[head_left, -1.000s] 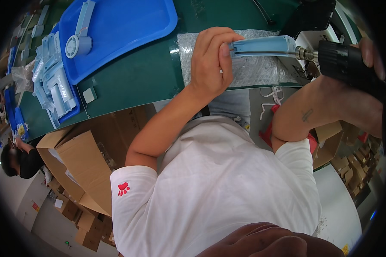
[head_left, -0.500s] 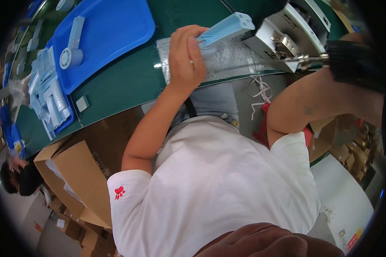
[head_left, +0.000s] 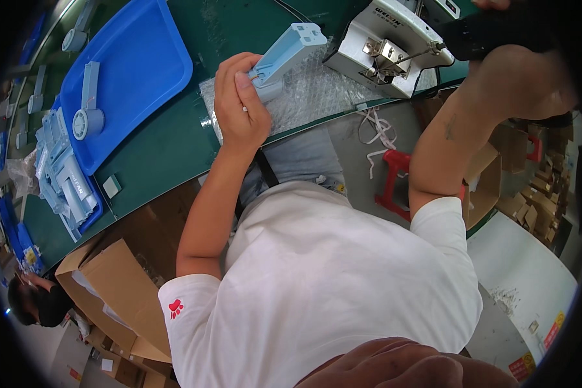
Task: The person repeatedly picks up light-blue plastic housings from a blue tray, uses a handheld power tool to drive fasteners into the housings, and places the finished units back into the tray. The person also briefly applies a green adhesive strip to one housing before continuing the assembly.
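My left hand (head_left: 242, 103) is closed around a light blue handheld fan body (head_left: 287, 52), gripping it near its round head. The open handle shell points up and away, its hollow side showing, with a bit of thin wire near the thumb. Raised at the right, my right hand (head_left: 527, 74) wraps a black electric screwdriver (head_left: 482, 32); its fingers are partly hidden in the dark rim. The screwdriver's thin metal bit reaches to the metal mechanism on the front of a white screw feeder (head_left: 407, 29). Whether the tip touches a screw is too small to tell.
Bubble wrap (head_left: 310, 84) lies on the green table (head_left: 155, 161) beneath the fan body. A blue tray (head_left: 139, 68) holds another fan (head_left: 88, 121), beside piled light blue parts (head_left: 64, 171). A cardboard box (head_left: 123, 291), a red stool (head_left: 389, 187) and another person (head_left: 45, 301) are below.
The screwdriver has moved from in front of the feeder, with its bit toward the fan body, up to the feeder's mechanism. My left hand keeps hold of the fan body. The whole view has shifted.
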The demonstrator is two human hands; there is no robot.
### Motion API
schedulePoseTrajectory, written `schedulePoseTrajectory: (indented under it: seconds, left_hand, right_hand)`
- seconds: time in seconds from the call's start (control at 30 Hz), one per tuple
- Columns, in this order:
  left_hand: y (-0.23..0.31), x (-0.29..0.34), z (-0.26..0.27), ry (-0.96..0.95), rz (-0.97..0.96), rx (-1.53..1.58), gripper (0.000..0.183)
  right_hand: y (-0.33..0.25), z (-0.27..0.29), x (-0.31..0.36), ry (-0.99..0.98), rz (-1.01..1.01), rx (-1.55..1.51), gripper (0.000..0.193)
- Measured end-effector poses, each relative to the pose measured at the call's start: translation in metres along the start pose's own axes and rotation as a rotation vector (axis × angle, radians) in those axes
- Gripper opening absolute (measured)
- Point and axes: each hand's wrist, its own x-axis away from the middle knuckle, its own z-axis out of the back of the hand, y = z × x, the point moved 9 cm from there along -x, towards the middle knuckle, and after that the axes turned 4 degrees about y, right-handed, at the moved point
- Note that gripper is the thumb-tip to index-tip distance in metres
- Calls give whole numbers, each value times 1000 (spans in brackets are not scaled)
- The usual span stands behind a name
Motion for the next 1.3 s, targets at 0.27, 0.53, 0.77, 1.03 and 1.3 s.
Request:
schedulePoseTrajectory:
  seconds: [0.27, 0.53, 0.77, 1.03, 1.3]
  left_hand:
    - [0, 0, 1, -20, -47, -44, 36]
    - [3, -1, 3, -7, -86, 12, 22]
    - [1, -1, 5, -14, -20, 15, 27]
    - [2, -1, 5, -12, -59, 4, 24]
    - [1, -1, 4, -27, -40, 10, 24]
  right_hand:
    - [8, 9, 21, -20, -124, -147, 53]
    - [28, -40, 40, -58, -128, -175, 52]
    - [40, -58, 36, -96, -134, -161, 52]
    - [42, -62, 33, -104, -128, -162, 52]
    - [49, -67, 45, -114, -126, -152, 52]
